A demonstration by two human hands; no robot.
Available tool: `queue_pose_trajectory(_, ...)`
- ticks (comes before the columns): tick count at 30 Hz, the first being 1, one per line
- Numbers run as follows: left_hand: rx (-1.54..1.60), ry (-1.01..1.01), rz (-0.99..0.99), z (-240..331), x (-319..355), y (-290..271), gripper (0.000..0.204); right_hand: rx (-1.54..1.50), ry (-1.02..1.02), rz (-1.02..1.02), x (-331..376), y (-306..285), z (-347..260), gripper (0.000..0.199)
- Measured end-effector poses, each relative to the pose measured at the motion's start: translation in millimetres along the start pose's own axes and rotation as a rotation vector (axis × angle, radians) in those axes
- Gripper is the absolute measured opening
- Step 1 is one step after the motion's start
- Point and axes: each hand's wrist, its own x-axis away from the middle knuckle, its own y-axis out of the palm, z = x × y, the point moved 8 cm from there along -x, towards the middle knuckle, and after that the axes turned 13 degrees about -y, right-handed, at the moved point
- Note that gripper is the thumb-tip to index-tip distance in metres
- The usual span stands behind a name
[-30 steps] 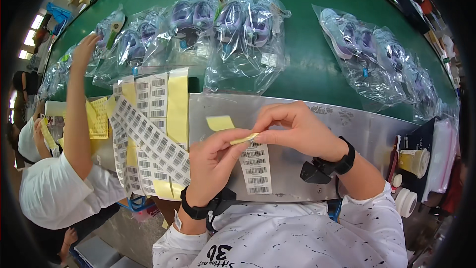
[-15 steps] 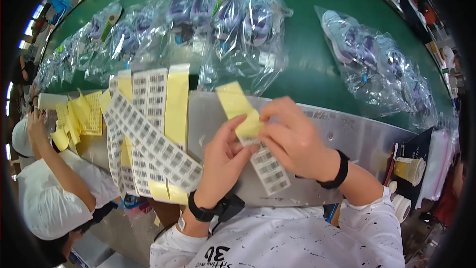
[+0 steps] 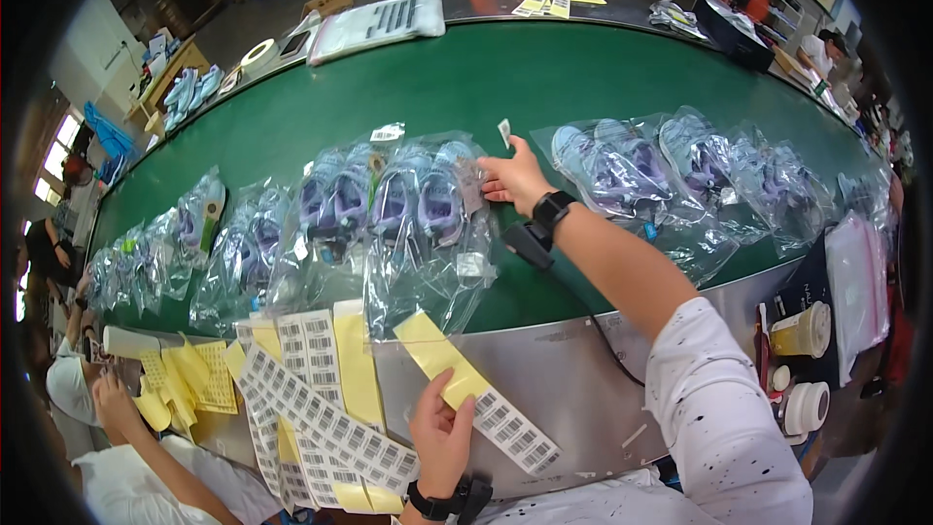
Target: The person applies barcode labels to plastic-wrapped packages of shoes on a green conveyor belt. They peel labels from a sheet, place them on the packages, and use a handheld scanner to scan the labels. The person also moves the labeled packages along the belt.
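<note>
My left hand (image 3: 444,433) pinches a strip of barcode stickers (image 3: 505,423) with a yellow backing, bare of stickers at its upper end. My right hand (image 3: 517,177) reaches over the green table with a small white sticker (image 3: 503,132) at a fingertip. Its other fingers are at the right edge of a clear plastic bag (image 3: 442,267) holding a pair of light blue and purple shoes (image 3: 442,209). Whether they press on the bag I cannot tell. Several sheets of barcode stickers (image 3: 321,418) lie overlapped to the left of my left hand.
More bagged shoes (image 3: 622,170) lie to the right, others (image 3: 253,243) to the left. At the right edge stand a drink cup (image 3: 802,331) and plastic bags (image 3: 855,282). A co-worker's hand (image 3: 115,403) is beside yellow sheets (image 3: 190,374). A packet (image 3: 379,27) lies at the far edge.
My right hand has left the strip and moved forward to the bagged shoes, carrying a small sticker. The left hand still holds the strip. The view has tilted up, showing the table's far edge.
</note>
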Motion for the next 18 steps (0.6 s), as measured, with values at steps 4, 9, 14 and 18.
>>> queue_pose_trajectory(4, 0.013, -0.023, -0.008, 0.8, -0.1, 2.2, 0.043, 0.149, -0.152, 0.144, -12.8, -15.6, -2.0, 0.078)
queue_pose_trajectory(9, 0.075, -0.035, -0.005, -1.3, -1.6, 1.5, 0.042, 0.225, -0.227, -0.018, 1.2, -43.0, -16.3, 0.076)
queue_pose_trajectory(14, 0.055, -0.028, 0.009, -4.0, 0.3, -0.4, 0.042, -0.074, -0.173, 0.038, -13.9, -56.8, -22.4, 0.04)
queue_pose_trajectory(18, 0.047, -0.029, 0.026, -2.8, -0.2, 0.2, 0.042, -0.212, -0.072, 0.057, -16.2, -46.4, -8.7, 0.009)
